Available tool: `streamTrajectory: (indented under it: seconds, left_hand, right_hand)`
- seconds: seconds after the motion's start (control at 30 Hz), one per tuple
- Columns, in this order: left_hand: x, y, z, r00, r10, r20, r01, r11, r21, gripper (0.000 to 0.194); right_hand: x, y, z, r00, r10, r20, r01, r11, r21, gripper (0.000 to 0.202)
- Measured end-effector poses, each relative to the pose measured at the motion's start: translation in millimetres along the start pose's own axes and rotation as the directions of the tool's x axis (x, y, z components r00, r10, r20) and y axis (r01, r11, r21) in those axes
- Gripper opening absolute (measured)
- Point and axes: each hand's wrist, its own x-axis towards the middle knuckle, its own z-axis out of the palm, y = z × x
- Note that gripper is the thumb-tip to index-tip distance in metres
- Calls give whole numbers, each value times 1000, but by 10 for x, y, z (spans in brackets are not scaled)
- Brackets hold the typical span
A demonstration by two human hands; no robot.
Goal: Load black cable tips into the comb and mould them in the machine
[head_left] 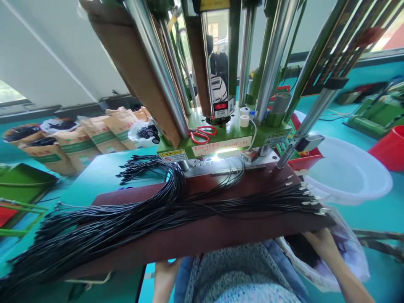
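Note:
A long bundle of black cables (123,219) lies across a dark red-brown board (208,235), with silvery connector ends (311,198) at the right. My left hand (166,269) is below the board's front edge, by my lap; its fingers are hidden under the board. Under the board's right end is my right hand (320,242), above a plastic-lined container (344,256) with dark contents. Its fingers are mostly out of sight too. Behind the cables stands a green press machine (227,134) with metal columns and a lit work area.
Red-handled scissors (203,134) lie on the machine's lower block. Another heap of black cable ends (139,166) rests at its left. A large white tub (347,168) and a red bucket (391,147) stand at right. Paper sacks (78,145) line the left wall.

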Motion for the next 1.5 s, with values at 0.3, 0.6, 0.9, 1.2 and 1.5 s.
streamTrajectory:
  seconds: [0.3, 0.6, 0.9, 1.2, 1.5]
  left_hand:
    - [-294, 552, -501, 748, 225, 624, -492, 819, 295, 43]
    - [329, 1927, 213, 349, 779, 521, -937, 274, 218, 95]
    - [386, 2188, 243, 255, 708, 658, -937, 13, 350, 19]
    - [421, 2272, -86, 423, 792, 441, -834, 530, -152, 16]
    - [127, 2085, -25, 416, 761, 498, -839, 532, -113, 18]
  right_hand:
    - [133, 299, -140, 950, -172, 260, 193, 980, -57, 54]
    - [-52, -106, -421, 899, -255, 356, 381, 856, -349, 52]
    - [-582, -475, -699, 801, -208, 562, 335, 933, -132, 59]
    - [-775, -1318, -216, 489, -477, 730, 258, 879, 402, 39]
    - [-311, -1738, 221, 845, -371, 385, -410, 12, 912, 28]
